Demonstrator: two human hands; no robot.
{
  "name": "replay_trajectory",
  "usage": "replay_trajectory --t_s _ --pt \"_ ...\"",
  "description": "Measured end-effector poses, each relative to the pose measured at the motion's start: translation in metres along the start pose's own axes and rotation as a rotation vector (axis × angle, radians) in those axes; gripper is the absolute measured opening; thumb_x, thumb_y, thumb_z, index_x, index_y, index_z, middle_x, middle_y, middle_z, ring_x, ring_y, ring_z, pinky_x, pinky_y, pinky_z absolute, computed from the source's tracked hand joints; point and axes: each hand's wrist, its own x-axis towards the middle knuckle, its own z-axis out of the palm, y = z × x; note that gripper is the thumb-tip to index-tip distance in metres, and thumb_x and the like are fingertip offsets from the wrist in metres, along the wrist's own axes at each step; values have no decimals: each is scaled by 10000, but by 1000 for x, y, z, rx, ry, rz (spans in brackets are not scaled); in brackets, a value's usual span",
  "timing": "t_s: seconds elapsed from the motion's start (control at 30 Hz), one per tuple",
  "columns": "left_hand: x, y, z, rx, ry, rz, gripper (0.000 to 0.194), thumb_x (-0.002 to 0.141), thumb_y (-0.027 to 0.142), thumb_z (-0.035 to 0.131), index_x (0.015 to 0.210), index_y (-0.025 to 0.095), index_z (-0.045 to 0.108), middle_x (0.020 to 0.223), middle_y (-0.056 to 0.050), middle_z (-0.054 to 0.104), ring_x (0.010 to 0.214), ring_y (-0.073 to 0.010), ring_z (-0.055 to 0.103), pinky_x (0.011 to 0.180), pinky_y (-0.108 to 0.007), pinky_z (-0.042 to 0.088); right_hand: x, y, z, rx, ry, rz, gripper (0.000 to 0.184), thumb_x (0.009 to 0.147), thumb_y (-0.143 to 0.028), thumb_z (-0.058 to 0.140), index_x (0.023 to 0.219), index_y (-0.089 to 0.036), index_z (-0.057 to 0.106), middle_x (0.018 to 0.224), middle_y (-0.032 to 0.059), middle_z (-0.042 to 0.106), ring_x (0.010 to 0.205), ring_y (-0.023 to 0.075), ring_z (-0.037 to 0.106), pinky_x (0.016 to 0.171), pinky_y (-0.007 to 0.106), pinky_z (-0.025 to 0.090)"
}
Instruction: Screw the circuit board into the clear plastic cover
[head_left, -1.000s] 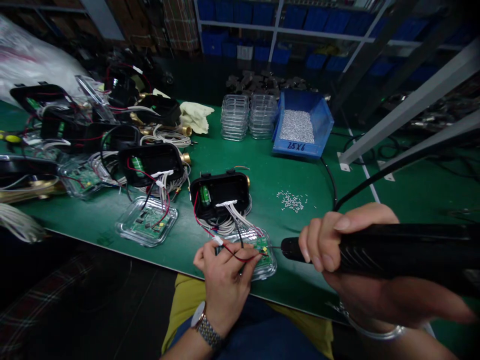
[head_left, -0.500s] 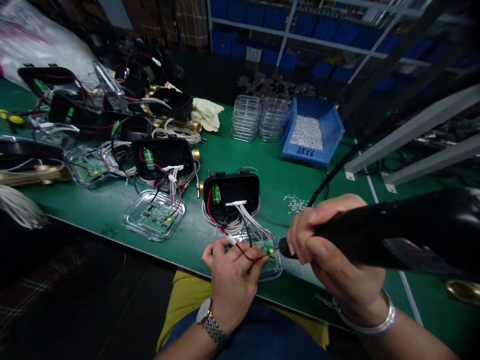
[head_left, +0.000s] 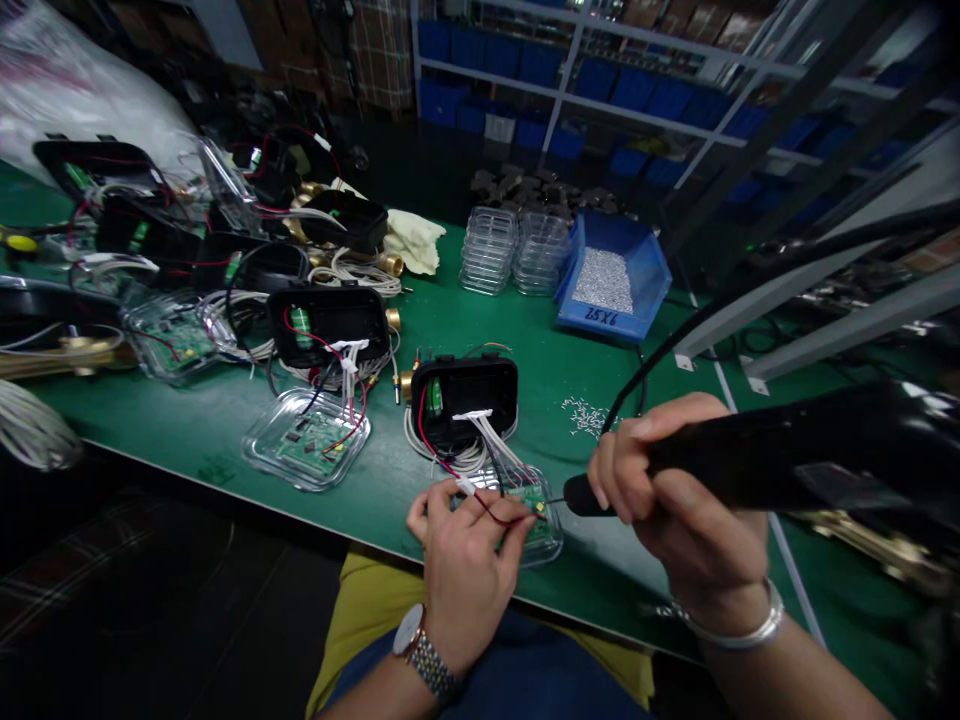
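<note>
Compared with half a second earlier, the view is shifted slightly; the right hand (head_left: 675, 500) is seen a touch further right, and the driver tip is still set at the board's right edge. The black electric screwdriver (head_left: 787, 455) is gripped by the right hand, fingers wrapped closed round its barrel. The circuit board (head_left: 531, 497), in a clear tray (head_left: 551, 545) near the table's front edge, is pinned down by the left hand (head_left: 465, 550), fingertips narrowed onto the red wire (head_left: 491, 512) and tray. Just behind, a black housing (head_left: 465, 402) is linked to the board by white wires. Loose screws (head_left: 586, 413) are scattered nearby. The blue bin (head_left: 609, 280) is marked "25X6". A watch is worn on the left wrist, a bangle on the right.
</note>
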Motion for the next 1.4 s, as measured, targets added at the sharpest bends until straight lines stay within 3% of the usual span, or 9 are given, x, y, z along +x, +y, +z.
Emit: replay_trajectory --t_s 0.13,0.23,0.4,0.53,0.7,0.9,1.03,1.17,1.4 --pt "1 1 -1 -17 10 19 143 817 278 793 936 346 750 914 35 764 969 -270 565 907 -469 277 23 -20 -17 -20 266 -182 131 874 -288 666 967 -221 602 547 -53 440 430 108 396 464 273 376" --pt "1 2 -3 -21 36 32 180 816 267 793 972 343 744 939 28 766 987 -275 566 918 -473 282 35 -12 -33 -107 402 -335 130 855 -266 690 952 -225 613 553 -48 464 440 123 421 464 280 377" --pt "-1 -5 -2 -29 53 76 198 831 237 770 993 344 731 1008 3 708 1027 -270 547 902 -440 348 38 29 -49 -130 417 -260 152 900 -265 707 983 -203 596 559 -59 495 450 127 475 498 286 434" --pt "-3 -12 -1 -61 66 84 235 845 209 745 1059 298 704 1128 -56 571 1072 -251 547 923 -419 399 38 42 -51 -119 420 -234 161 904 -260 708 984 -195 584 558 -63 499 455 124 480 498 278 443" --pt "-7 -5 -11 -9 168 136 131 817 240 776 912 245 686 974 -49 593 939 -238 554 837 -393 372 37 29 -49 -125 436 -255 136 918 -243 687 991 -192 584 575 -58 508 478 121 489 522 278 456" --pt "5 23 -25 3 328 406 167 758 251 845 768 304 687 763 37 696 829 -201 548 833 -377 332 25 8 -45 -137 433 -297 161 925 -294 679 1014 -208 575 574 -65 493 473 118 481 515 274 455" --pt "11 38 -24 -39 288 405 111 787 291 823 792 326 717 820 46 738 858 -203 566 828 -385 334 22 23 -50 -150 421 -260 190 898 -257 726 1013 -201 585 597 -61 517 488 124 526 530 280 475" --pt "10 35 -24 -17 267 392 107 794 289 816 844 342 737 842 44 743 875 -217 565 831 -401 348 23 30 -52 -129 425 -269 185 910 -253 714 1028 -201 582 612 -58 523 498 123 524 540 284 473" --pt "34 33 -20 173 187 269 223 798 353 806 1014 344 756 1213 -52 672 1116 -329 498 941 -528 371 17 -11 -35 -30 394 -322 134 937 -301 632 1015 -208 574 581 -53 480 476 121 456 506 281 414"
